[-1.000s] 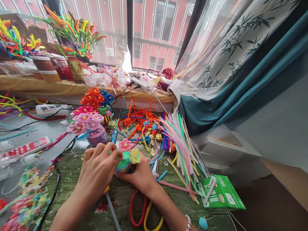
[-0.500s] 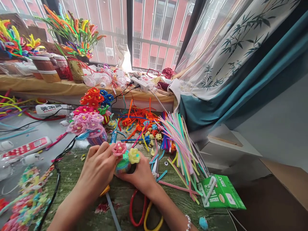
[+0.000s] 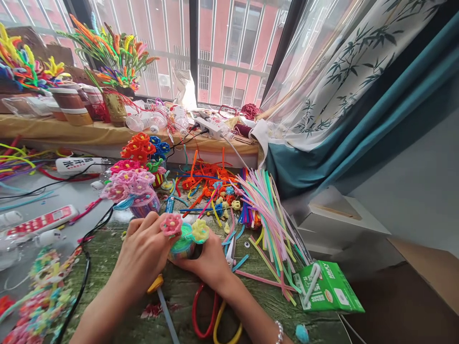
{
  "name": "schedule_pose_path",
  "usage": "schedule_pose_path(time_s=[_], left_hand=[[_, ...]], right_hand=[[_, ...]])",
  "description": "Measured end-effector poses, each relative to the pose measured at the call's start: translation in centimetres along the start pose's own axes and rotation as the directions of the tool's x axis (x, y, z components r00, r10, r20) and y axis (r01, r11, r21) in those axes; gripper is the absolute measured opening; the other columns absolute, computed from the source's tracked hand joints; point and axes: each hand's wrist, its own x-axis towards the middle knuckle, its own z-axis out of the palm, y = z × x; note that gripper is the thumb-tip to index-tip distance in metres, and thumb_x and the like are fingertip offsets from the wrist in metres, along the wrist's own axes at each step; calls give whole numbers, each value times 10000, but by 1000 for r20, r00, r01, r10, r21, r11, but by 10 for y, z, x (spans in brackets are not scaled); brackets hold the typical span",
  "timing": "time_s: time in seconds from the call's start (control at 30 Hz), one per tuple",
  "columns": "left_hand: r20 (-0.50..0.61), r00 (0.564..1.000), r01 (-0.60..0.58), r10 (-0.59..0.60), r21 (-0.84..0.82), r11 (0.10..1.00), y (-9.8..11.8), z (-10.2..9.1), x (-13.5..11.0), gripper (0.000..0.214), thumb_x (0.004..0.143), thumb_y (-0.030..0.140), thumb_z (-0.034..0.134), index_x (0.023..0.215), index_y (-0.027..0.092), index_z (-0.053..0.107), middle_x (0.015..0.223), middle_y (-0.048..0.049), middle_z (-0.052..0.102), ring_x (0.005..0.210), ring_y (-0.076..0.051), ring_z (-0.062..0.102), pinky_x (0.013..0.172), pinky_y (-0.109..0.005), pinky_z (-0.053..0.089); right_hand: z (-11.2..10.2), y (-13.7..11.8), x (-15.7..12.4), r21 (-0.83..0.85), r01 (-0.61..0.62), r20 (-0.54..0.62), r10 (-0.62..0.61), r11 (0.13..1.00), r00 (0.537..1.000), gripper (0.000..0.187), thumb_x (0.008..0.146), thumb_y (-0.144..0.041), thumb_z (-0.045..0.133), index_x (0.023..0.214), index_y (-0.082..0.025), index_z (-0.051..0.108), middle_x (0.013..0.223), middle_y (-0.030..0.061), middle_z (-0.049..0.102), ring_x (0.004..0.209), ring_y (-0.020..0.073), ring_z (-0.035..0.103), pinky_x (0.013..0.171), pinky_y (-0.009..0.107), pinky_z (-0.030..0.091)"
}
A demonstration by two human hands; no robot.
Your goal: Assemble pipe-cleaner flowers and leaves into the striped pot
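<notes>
A small pot (image 3: 182, 244) with a green pipe-cleaner top stands between my hands. My right hand (image 3: 208, 260) is closed round its side, with the thumb along the near edge. In my left hand (image 3: 145, 246), the fingers pinch a pink pipe-cleaner flower (image 3: 171, 224) at the pot's left rim; its stem is hidden. A yellow pipe-cleaner flower (image 3: 200, 231) rises from the pot's right side, by my right fingers. Under my right forearm lie scissors (image 3: 231, 254) with red and yellow handles. Just beyond my left hand sits a finished pot of pink flowers (image 3: 131, 186).
Loose pastel pipe cleaners (image 3: 267, 210) fan out at right, near a green packet (image 3: 330, 286). Orange pipe-cleaner pieces (image 3: 206, 174) litter the back. A black cable (image 3: 86, 267) runs down the left side, beside a pile of pastel pieces (image 3: 46, 296). The windowsill (image 3: 107, 131) holds jars and bottles.
My left hand and the pink flower have shifted slightly left, showing more of the pot's green top. My right hand keeps its hold on the pot.
</notes>
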Motion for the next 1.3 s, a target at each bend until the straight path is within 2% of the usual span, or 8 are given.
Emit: schedule_pose_path(time_s=[0.17, 0.3, 0.4, 0.57, 0.73, 1.07, 1.23, 1.3], left_hand=[[-103, 971, 214, -215, -23, 977, 7, -12, -17, 339, 974, 489, 453, 837, 261, 662, 849, -30, 665, 812, -235, 632, 712, -354, 383], [-105, 920, 371, -377, -73, 926, 31, -10, -27, 262, 988, 470, 484, 958, 270, 651, 758, 39, 630, 654, -139, 631, 587, -269, 380], [-113, 942, 313, -317, -51, 948, 43, 1, -24, 251, 995, 455, 502, 1056, 261, 649, 746, 48, 641, 641, -123, 643, 565, -247, 382], [-223, 930, 283, -291, -69, 957, 45, 14, -22, 145, 986, 316, 546, 925, 219, 634, 757, 29, 666, 664, -120, 650, 618, -231, 402], [-231, 901, 358, -366, -78, 931, 46, 14, -32, 201, 950, 289, 574, 765, 216, 546, 570, 76, 482, 481, -90, 512, 525, -230, 347], [-231, 928, 272, -291, -110, 956, 39, 12, -36, 239, 976, 295, 524, 751, 217, 506, 597, 57, 497, 513, -98, 519, 547, -214, 367], [-286, 940, 193, -186, -5, 981, 35, 13, -32, 207, 1005, 303, 492, 869, 180, 588, 680, 10, 600, 582, -131, 593, 558, -246, 366], [-309, 944, 134, -118, 30, 990, 34, 13, -29, 182, 1005, 288, 504, 908, 170, 601, 725, -9, 645, 626, -142, 621, 577, -249, 373]], right_hand=[[-1, -1, -1, -1, 17, -11, -17, 1000, 1000, 492, 618, -293, 924, 1066, -222, 734, 1019, 31, 715, 916, 235, 673, 829, 344, 542], [-1, -3, -1, 1, 26, 10, -26, 1000, 1000, 459, 634, -265, 916, 1051, -237, 726, 1053, 23, 712, 953, 235, 665, 866, 341, 527], [-1, -2, -1, -40, 30, -7, -30, 999, 1000, 456, 595, -201, 918, 1001, -220, 713, 994, 21, 699, 915, 237, 661, 828, 339, 526], [1, 2, 0, -61, 54, -7, -54, 997, 999, 501, 603, -210, 900, 1063, -219, 701, 1051, 39, 710, 981, 252, 661, 860, 345, 515], [1, 1, 0, -50, 20, -31, -21, 999, 999, 555, 567, -199, 910, 1081, -179, 700, 1069, 66, 706, 983, 264, 663, 898, 368, 505], [-1, 2, 0, -28, 39, 41, -38, 999, 998, 581, 590, -176, 897, 1135, -204, 699, 1138, 60, 702, 1027, 259, 660, 940, 380, 507], [-29, -6, 8, -191, 72, 139, -45, 979, 989, 744, 562, -56, 845, 1267, -191, 651, 1220, 76, 704, 1095, 243, 667, 960, 342, 522], [-49, -12, 16, -347, 39, 123, 4, 937, 992, 609, 638, 7, 757, 1206, -203, 693, 1140, 33, 739, 1035, 181, 694, 910, 257, 530]])
